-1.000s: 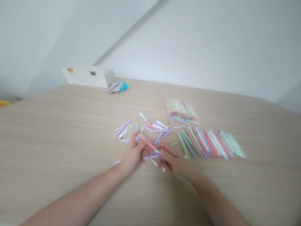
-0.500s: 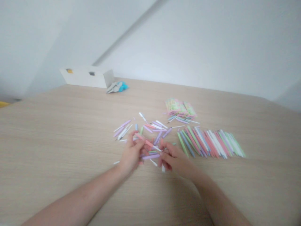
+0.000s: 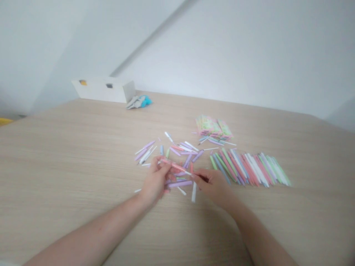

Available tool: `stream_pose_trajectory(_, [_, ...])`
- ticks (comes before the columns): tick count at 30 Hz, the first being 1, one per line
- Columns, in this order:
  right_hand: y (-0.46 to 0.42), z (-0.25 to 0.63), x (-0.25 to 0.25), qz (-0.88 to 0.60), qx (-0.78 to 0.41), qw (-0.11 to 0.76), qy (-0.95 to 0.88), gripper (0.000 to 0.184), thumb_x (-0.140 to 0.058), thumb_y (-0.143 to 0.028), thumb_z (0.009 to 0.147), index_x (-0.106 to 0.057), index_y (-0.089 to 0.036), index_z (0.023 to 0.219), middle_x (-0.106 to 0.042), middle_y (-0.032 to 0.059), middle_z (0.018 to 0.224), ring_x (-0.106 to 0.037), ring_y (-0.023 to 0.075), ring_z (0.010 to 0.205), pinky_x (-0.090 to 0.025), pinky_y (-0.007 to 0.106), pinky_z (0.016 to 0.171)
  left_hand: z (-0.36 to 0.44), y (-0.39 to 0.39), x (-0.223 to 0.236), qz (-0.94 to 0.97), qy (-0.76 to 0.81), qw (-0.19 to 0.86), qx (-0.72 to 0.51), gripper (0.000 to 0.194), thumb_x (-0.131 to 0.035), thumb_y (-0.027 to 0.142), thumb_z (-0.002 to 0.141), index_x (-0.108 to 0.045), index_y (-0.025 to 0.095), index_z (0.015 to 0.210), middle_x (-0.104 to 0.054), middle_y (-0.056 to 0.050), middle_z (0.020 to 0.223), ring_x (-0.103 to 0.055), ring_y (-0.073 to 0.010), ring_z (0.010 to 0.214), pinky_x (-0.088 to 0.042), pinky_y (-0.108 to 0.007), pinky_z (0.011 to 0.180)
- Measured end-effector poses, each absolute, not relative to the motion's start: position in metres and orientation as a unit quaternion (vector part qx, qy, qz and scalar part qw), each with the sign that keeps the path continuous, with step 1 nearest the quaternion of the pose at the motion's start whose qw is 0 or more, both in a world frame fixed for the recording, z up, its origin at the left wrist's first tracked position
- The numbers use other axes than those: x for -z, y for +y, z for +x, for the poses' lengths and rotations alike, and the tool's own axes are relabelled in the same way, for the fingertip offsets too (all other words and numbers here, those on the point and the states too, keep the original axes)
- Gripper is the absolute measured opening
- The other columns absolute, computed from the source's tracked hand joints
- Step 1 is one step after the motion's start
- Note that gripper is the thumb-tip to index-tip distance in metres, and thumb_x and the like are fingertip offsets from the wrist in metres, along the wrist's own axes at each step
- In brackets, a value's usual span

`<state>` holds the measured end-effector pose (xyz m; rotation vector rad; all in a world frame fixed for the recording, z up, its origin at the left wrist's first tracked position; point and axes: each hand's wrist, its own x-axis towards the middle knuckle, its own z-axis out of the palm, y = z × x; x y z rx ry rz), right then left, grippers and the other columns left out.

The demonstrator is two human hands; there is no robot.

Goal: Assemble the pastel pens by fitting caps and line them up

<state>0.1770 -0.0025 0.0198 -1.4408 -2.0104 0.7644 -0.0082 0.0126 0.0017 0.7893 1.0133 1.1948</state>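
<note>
My left hand (image 3: 155, 179) is closed around a coral-pink pen barrel (image 3: 175, 166), which slants down to the right. A thin white pen refill (image 3: 188, 172) pokes out of the barrel's right end. At its outer tip, my right hand (image 3: 209, 184) pinches it between thumb and fingers. Loose pen parts lie under and around both hands, among them a purple barrel (image 3: 180, 183) and a white piece (image 3: 193, 192) beside my right fingers. The picture is somewhat blurred, so small details of the parts are unclear.
To the right lies a row of pens (image 3: 251, 168) in green, pink, white, blue and purple. Stacked colourful packets (image 3: 212, 126) sit behind the loose parts. Farther back are a white box (image 3: 101, 90) and a crumpled grey-and-blue item (image 3: 140, 101) on the wooden table (image 3: 83, 147).
Less of the white refill now shows beyond the pink barrel. My right fingers have drawn together at its tip, uncovering more of the white piece below. My left hand keeps its hold.
</note>
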Motion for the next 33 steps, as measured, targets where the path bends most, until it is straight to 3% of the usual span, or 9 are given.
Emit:
stream_pose_trajectory(5, [-0.0021, 0.1796, -0.021, -0.527, -0.275, 0.254, -0.763, 0.028, -0.049, -0.031, 0.085, -0.062, -0.016, 0.064, -0.04, -0.004, 0.052, -0.037, 0.0099, 0.051, -0.021, 0.024, 0.048, -0.0091, 0.0128, 0.0005, 0.369, 0.441, 0.632, -0.52, 0.04, -0.065, 0.044, 0.074, -0.04, 0.026, 0.099, -0.063, 0.003, 0.073, -0.055, -0.0101, 0.042, -0.032, -0.011, 0.024])
stream_pose_trajectory(17, [-0.002, 0.1733, -0.024, -0.557, -0.291, 0.265, -0.731, 0.028, -0.05, -0.03, 0.083, -0.06, -0.016, 0.061, -0.042, -0.0041, 0.05, -0.04, 0.0098, 0.05, -0.024, 0.023, 0.049, -0.0096, 0.0134, 0.0048, 0.392, 0.436, 0.613, -0.53, 0.04, -0.065, 0.045, 0.075, -0.04, 0.025, 0.1, -0.064, 0.002, 0.073, -0.057, -0.0113, 0.045, -0.033, -0.011, 0.024])
stream_pose_trajectory(27, [-0.002, 0.1742, -0.0212, -0.538, -0.304, 0.252, -0.744, 0.027, -0.049, -0.028, 0.084, -0.056, -0.016, 0.062, -0.044, -0.0041, 0.051, -0.041, 0.0098, 0.051, -0.024, 0.023, 0.05, -0.0104, 0.0123, 0.0045, 0.445, 0.403, 0.581, -0.55, 0.032, -0.061, 0.037, 0.081, -0.04, 0.023, 0.1, -0.065, 0.003, 0.07, -0.059, -0.0103, 0.049, -0.042, -0.013, 0.037])
stream_pose_trajectory(33, [-0.0023, 0.1735, -0.023, -0.503, -0.321, 0.219, -0.772, 0.028, -0.046, -0.025, 0.087, -0.05, -0.017, 0.06, -0.044, -0.0046, 0.053, -0.042, 0.0093, 0.052, -0.026, 0.023, 0.051, -0.0079, 0.0073, -0.0025, 0.471, 0.333, 0.593, -0.561, 0.044, -0.064, 0.031, 0.079, -0.037, 0.022, 0.112, -0.066, 0.001, 0.076, -0.064, -0.0131, 0.061, -0.052, -0.021, 0.052])
